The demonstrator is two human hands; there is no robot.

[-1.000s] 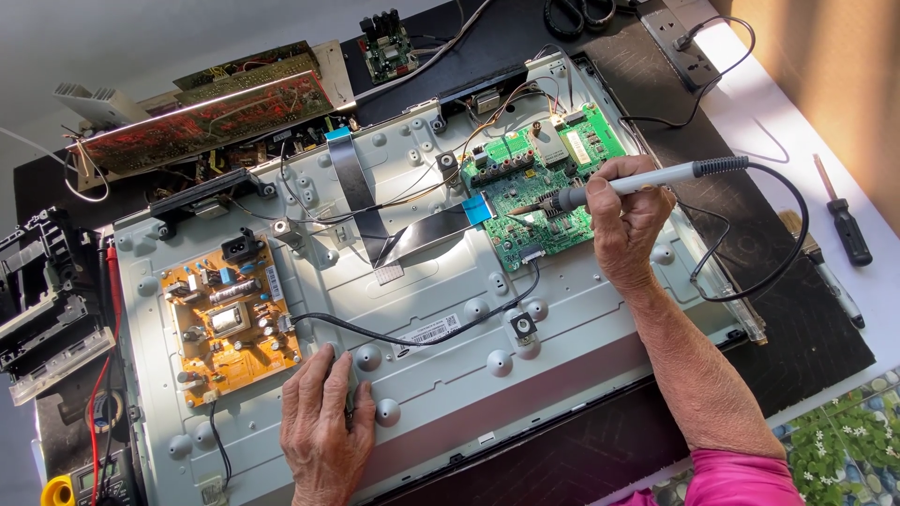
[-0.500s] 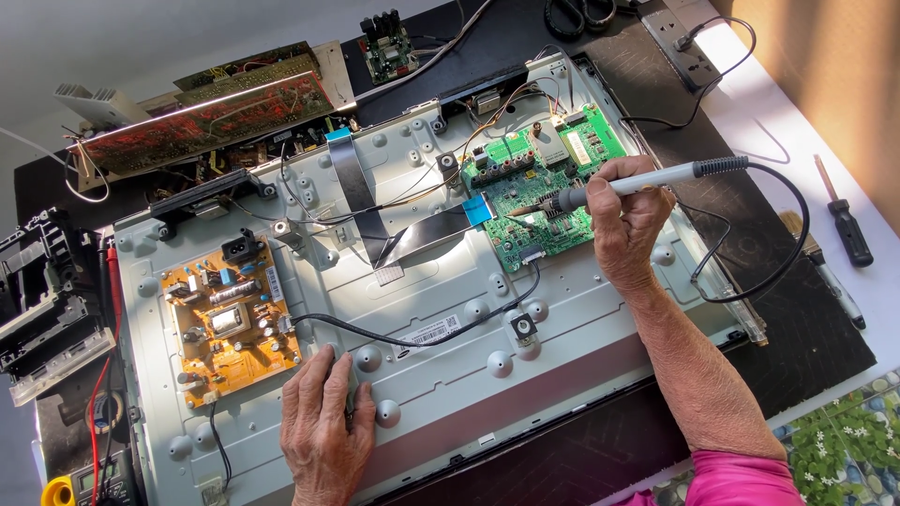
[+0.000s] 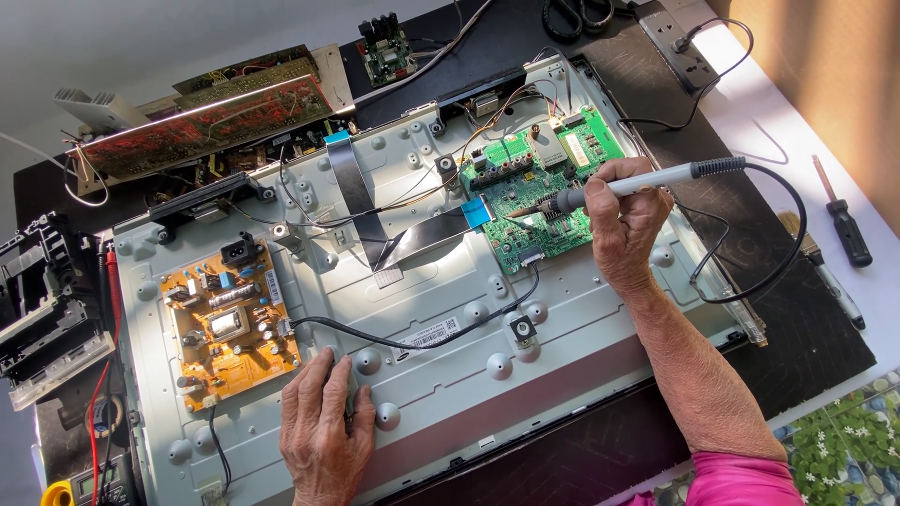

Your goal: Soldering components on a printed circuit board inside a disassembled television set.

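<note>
**Soldering iron held over green board**

The right hand (image 3: 623, 230) reaches in from the lower right, wrist bent, fingers closed around a white pen-shaped soldering iron (image 3: 647, 178) with a black ribbed cord end. Its metal tip rests on the glossy green circuit board (image 3: 544, 187), mounted at the upper right of the grey stamped-metal panel (image 3: 450, 375). The left hand (image 3: 323, 431) lies palm down near the panel's lower edge, fingers loosely closed over a small dark object. An orange-brown power board (image 3: 230, 323) sits left of it.
</note>
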